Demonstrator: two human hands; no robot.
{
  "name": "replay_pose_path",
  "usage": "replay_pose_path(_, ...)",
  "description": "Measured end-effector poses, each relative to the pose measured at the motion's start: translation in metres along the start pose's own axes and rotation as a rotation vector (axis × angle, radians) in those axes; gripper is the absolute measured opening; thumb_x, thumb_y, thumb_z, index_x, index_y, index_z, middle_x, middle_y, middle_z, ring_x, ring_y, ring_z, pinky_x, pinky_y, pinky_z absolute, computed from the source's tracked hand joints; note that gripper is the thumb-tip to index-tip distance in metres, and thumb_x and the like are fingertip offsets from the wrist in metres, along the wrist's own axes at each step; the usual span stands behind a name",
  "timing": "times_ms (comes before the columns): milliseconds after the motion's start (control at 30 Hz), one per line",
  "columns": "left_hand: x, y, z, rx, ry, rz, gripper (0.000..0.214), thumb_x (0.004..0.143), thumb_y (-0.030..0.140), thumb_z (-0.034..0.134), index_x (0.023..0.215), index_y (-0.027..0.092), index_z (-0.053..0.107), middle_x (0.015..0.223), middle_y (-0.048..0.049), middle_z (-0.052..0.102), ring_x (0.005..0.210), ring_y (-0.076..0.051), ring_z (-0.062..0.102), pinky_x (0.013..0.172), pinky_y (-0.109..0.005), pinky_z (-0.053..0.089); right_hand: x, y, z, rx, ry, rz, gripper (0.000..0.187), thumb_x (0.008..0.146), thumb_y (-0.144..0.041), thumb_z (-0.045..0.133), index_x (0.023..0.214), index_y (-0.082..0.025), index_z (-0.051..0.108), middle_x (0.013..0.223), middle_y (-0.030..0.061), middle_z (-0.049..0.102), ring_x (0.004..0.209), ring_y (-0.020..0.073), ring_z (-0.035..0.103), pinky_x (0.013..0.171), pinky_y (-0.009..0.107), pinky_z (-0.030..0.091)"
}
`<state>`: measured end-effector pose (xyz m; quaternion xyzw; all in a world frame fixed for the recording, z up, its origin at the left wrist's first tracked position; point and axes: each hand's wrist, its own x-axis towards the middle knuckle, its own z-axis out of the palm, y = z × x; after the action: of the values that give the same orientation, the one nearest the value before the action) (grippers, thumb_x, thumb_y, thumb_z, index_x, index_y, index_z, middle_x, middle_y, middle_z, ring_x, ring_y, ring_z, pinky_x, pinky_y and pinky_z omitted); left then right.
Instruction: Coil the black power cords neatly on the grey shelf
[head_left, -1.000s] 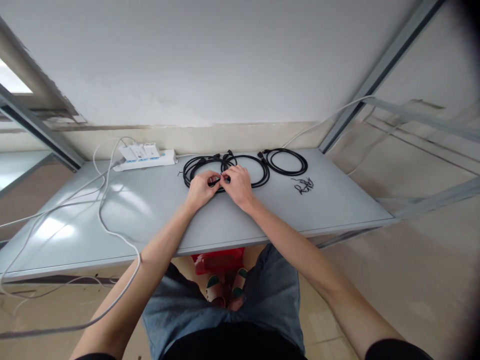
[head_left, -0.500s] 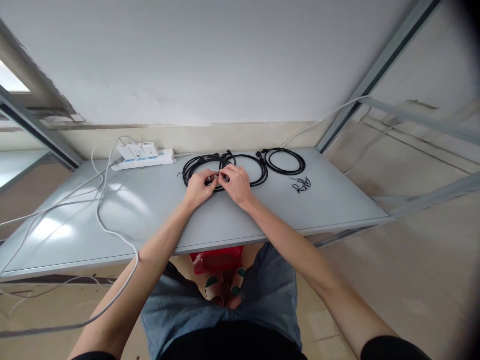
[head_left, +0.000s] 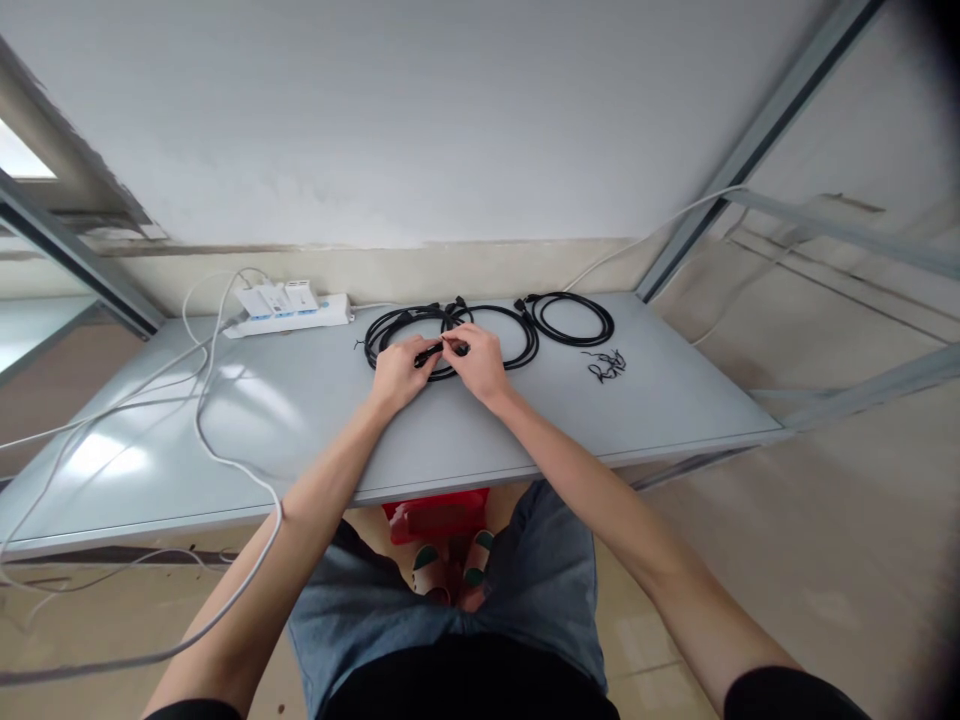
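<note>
Coils of black cable (head_left: pixel 522 345) lie side by side on the grey tabletop, partly hidden by my hands. My left hand (head_left: pixel 403 372) is closed on a section of black cable (head_left: pixel 428 354) at the near side of the coils. Thumb and fingers of my right hand (head_left: pixel 478 362) are pinched together right beside the left fingertips, touching the same spot; whatever small thing lies in that pinch is hidden. Black cable shows just behind the right fingers. Several connector ends (head_left: pixel 460 302) point toward the wall.
A separate black cable coil (head_left: pixel 576 319) lies to the right, with a small heap of thin black ties (head_left: pixel 607 366) in front of it. A white power strip (head_left: pixel 289 316) with plugged adapters stands back left. A loose white cord (head_left: pixel 244 471) crosses my left forearm. Metal posts (head_left: pixel 694 235) flank the table.
Both hands stay over the coils. The right fingers have shifted slightly up and right, and more black cable shows between the fingertips. The view has moved a little.
</note>
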<state>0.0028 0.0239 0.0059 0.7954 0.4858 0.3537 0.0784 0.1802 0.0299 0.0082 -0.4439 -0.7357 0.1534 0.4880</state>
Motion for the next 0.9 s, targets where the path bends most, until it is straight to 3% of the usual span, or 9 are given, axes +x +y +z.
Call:
replay_pose_path(167, 0.0003, 0.0012, 0.0003, 0.014, 0.019, -0.011, 0.026, 0.099, 0.033, 0.064, 0.116, 0.026, 0.082, 0.094, -0.006, 0.077, 0.089, -0.023, 0.072, 0.077, -0.03, 0.05, -0.0005, -0.0028, -0.0025, -0.024, 0.035, 0.026, 0.01, 0.098, -0.022, 0.067, 0.09, -0.021, 0.073, 0.094, 0.0054, 0.074, 0.082, 0.0181, 0.069, 0.084, 0.033, 0.059)
replay_pose_path(367, -0.0002, 0.0019, 0.0011, 0.008, 0.043, -0.015, 0.025, 0.099, 0.033, 0.064, 0.115, 0.025, 0.082, 0.099, -0.0071, 0.08, 0.093, -0.025, 0.073, 0.08, -0.032, 0.052, -0.0037, -0.0049, 0.0002, -0.161, 0.104, 0.099, 0.02, 0.098, -0.026, 0.069, 0.078, -0.022, 0.066, 0.082, 0.0032, 0.071, 0.074, 0.0181, 0.065, 0.075, 0.032, 0.051)
replay_pose_path(633, -0.0015, 0.003, 0.0008, 0.029, 0.023, -0.027, 0.025, 0.099, 0.031, 0.063, 0.114, 0.025, 0.082, 0.101, -0.007, 0.08, 0.095, -0.025, 0.074, 0.08, -0.031, 0.052, -0.0052, -0.0033, 0.0058, -0.241, 0.075, 0.071, 0.019, 0.095, -0.02, 0.068, 0.077, -0.023, 0.063, 0.08, 0.0003, 0.068, 0.073, 0.0174, 0.062, 0.074, 0.03, 0.046)
replay_pose_path(900, -0.0027, 0.0039, 0.0024, 0.048, 0.018, -0.026, 0.025, 0.1, 0.033, 0.062, 0.112, 0.026, 0.083, 0.097, -0.0067, 0.08, 0.091, -0.024, 0.075, 0.077, -0.03, 0.053, -0.0066, -0.003, 0.004, -0.28, 0.002, 0.077, 0.025, 0.102, -0.024, 0.063, 0.077, -0.023, 0.057, 0.083, 0.0015, 0.066, 0.073, 0.0175, 0.06, 0.072, 0.029, 0.044)
